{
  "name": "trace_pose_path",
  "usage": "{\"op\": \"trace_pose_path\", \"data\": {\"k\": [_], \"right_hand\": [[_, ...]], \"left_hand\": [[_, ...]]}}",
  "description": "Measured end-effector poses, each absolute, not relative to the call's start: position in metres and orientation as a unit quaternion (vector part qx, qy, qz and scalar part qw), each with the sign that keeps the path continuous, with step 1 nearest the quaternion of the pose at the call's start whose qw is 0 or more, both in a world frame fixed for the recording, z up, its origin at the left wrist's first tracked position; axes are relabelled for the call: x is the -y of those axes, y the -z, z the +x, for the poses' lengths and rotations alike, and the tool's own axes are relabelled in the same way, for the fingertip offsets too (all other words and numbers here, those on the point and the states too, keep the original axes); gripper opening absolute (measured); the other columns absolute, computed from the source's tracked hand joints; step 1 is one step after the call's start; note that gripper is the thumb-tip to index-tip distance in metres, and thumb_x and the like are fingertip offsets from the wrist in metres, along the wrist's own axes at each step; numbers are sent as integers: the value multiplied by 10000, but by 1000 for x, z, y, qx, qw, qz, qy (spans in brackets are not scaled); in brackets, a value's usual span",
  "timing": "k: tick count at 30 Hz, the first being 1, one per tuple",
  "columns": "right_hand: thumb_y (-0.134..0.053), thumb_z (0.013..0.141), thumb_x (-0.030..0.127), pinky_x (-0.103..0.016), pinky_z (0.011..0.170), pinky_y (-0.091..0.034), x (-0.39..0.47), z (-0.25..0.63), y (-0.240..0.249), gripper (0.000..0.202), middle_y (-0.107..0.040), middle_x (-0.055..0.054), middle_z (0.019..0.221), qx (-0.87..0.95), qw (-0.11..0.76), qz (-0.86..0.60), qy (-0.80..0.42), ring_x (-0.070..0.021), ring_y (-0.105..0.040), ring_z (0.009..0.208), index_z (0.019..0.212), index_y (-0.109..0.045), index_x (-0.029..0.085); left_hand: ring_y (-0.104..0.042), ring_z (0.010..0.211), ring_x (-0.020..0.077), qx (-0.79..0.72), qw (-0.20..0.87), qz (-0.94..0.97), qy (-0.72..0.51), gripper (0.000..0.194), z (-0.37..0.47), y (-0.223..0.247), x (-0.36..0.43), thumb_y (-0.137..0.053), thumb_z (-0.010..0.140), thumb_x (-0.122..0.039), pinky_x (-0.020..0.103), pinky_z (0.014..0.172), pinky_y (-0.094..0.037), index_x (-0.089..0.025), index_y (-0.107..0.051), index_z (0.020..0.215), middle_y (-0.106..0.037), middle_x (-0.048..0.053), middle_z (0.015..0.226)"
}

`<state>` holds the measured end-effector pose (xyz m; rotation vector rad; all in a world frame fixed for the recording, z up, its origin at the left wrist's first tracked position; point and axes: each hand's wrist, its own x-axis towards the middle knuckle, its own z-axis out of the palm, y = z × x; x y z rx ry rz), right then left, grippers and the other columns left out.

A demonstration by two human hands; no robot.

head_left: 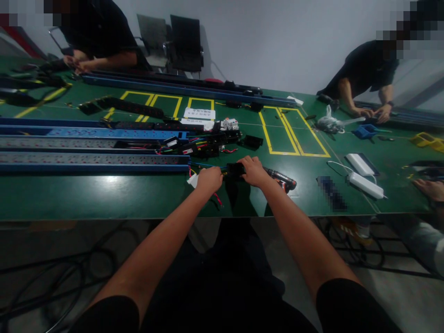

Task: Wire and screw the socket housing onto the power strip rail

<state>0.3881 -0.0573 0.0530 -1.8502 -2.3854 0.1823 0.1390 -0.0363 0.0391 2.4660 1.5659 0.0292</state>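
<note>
My right hand (253, 171) is closed on a small black box-shaped part (235, 169) above the table's front half. Left of it, my left hand (209, 179) is closed around wires (194, 165) that run out of the end of a long blue metal channel (152, 169). A white tag (192, 180) sticks out beside my left hand, and red twisted wire (218, 199) hangs below it. Just beyond my right hand lies a black and orange power screwdriver (282, 178), partly hidden by the hand. My fingertips are hard to make out.
More blue channels (86, 132) and black wired modules (204, 144) lie behind on the green table (145, 196). A white power strip (366, 185) and a blue bin (364, 131) are to the right. Two people (364, 78) work across the table; another person's hand (430, 188) shows at far right.
</note>
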Motion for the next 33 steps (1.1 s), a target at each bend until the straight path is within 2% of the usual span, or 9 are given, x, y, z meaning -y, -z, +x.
{"op": "trace_pose_path", "data": {"k": [7,15,22,33], "right_hand": [[-826,944,173,-534,1261,-447,56,390,-48,666,-659,-159,1562,790,66,-606,-63,-393,-550,1354,1592,-672,192],[-810,961,166,-510,1287,-426,57,390,-49,638,-657,-160,1560,791,69,-603,-74,-381,-540,1369,1584,-672,178],[-803,935,146,-539,1289,-426,58,391,-48,666,-660,-157,1557,797,79,-594,-79,-395,-539,1371,1587,-676,197],[-796,963,169,-549,1311,-394,59,394,-42,667,-657,-157,1587,801,83,-585,-96,-391,-534,1429,1614,-656,205]], "left_hand": [[-820,1263,375,-555,127,821,-40,305,134,-31,35,-587,1121,-294,483,1068,-603,-177,-846,1232,-869,204,1317],[-830,1138,359,-584,156,795,-62,221,129,-24,33,-626,1089,-310,454,963,-632,-220,-820,1148,-872,173,1241],[-812,1177,331,-552,188,809,-80,180,128,-23,27,-648,1109,-313,422,1001,-625,-230,-806,1087,-863,142,1233],[-802,1209,321,-531,189,822,-79,176,130,-17,20,-640,1117,-303,405,1009,-609,-253,-807,1092,-850,131,1303]]}}
